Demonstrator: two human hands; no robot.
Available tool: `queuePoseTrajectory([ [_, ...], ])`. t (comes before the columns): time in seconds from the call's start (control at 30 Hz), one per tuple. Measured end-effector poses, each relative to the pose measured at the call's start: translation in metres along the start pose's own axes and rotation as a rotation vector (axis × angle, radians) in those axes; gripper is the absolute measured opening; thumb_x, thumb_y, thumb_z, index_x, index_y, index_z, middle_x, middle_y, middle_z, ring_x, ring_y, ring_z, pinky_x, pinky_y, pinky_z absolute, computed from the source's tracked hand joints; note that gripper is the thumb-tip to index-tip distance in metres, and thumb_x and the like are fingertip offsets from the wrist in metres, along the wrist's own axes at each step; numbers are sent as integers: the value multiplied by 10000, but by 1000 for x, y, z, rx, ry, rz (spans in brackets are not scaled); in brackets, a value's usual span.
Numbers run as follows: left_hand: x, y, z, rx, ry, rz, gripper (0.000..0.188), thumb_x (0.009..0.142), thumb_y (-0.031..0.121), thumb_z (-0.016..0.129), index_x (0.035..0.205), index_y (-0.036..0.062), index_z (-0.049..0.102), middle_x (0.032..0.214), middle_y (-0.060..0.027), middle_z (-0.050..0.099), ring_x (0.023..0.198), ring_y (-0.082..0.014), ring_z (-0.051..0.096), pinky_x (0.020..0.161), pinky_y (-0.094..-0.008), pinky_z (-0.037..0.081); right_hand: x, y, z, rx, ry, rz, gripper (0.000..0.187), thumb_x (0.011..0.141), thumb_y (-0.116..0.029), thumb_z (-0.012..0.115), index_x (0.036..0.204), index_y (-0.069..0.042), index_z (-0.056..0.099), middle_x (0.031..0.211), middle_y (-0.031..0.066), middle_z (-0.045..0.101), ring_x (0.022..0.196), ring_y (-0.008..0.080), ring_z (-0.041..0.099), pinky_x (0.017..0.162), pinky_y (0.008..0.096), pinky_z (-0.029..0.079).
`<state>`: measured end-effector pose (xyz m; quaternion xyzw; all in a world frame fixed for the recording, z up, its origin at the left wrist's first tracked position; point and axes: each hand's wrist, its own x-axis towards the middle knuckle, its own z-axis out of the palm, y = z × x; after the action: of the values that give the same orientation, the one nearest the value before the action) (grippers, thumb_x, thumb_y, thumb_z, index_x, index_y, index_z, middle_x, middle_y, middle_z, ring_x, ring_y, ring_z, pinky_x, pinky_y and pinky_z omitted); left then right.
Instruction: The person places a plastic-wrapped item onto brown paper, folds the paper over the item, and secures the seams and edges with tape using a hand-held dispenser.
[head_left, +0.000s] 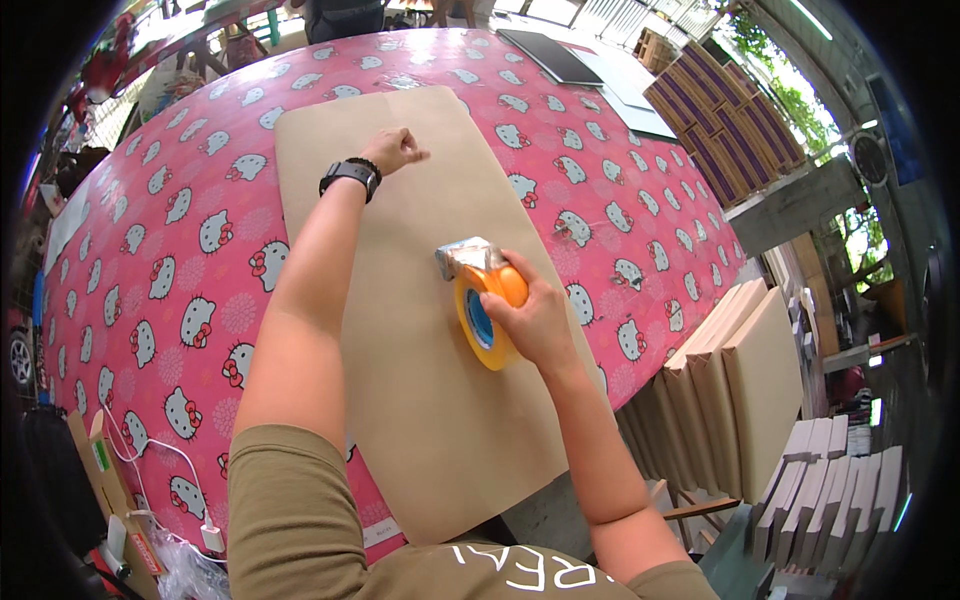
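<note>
A long sheet of brown paper or card [420, 400] lies lengthwise in front of me on the pink table. Over its far part is my left hand [396, 150], fingers curled into a loose fist, with nothing showing in it. A black watch is on that wrist. My right hand [535, 310] grips an orange tape dispenser [511, 285] above the sheet's right half. Yellow tape with a blue core [480, 322] sits in the dispenser, and its metal head points away from me. Whether the dispenser touches the sheet I cannot tell.
The table [215, 120] has a pink cat-print cover. Brown-wrapped packages [765, 370] stand upright at the right, near stacked grey-white blocks [830, 490]. A dark flat panel [550, 57] lies at the far edge. Boxes [725, 120] are piled beyond; a white cable [185, 455] lies at left.
</note>
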<state>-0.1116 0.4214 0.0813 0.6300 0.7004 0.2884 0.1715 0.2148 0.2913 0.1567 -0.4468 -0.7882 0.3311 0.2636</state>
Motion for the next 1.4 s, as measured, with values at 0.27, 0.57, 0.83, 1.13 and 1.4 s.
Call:
queuePoseTrajectory([
  [0.27,-24,14,32,416,315,-181,804,721,544,626,1380,327,221,1403,-28,209,1233,-271,284,953,-453,302,33,-4,-1,-143,-129,147,634,670,-371,634,1200,-42,521,896,205,638,829,289,631,748,352,485],
  [0.57,-80,34,39,499,-278,385,538,912,522,261,1389,274,267,1477,31,166,1367,-212,121,1069,-564,40,36,0,-4,-125,-188,77,632,707,-371,642,1214,-20,503,976,191,625,902,266,616,798,331,469],
  [0.83,-54,38,53,639,-69,51,636,890,546,299,1409,186,222,1478,-34,165,1369,-218,105,1070,-553,62,59,-13,-23,-377,-437,154,847,686,-671,584,1198,0,512,1062,183,590,1015,256,572,835,323,464],
  [1.13,-92,60,62,457,-58,55,811,750,740,359,1401,271,240,1474,-32,175,1366,-219,115,1100,-467,78,124,-23,16,-569,-821,541,534,726,-512,593,980,-46,653,872,69,625,736,142,581,665,272,479],
  [1.4,-95,49,59,469,-115,-36,838,733,773,331,1409,297,194,1485,-26,122,1370,-226,85,1108,-447,73,29,-5,-29,-642,-1198,687,559,728,-367,560,1161,-14,568,1318,105,460,1037,164,528,901,251,393],
])
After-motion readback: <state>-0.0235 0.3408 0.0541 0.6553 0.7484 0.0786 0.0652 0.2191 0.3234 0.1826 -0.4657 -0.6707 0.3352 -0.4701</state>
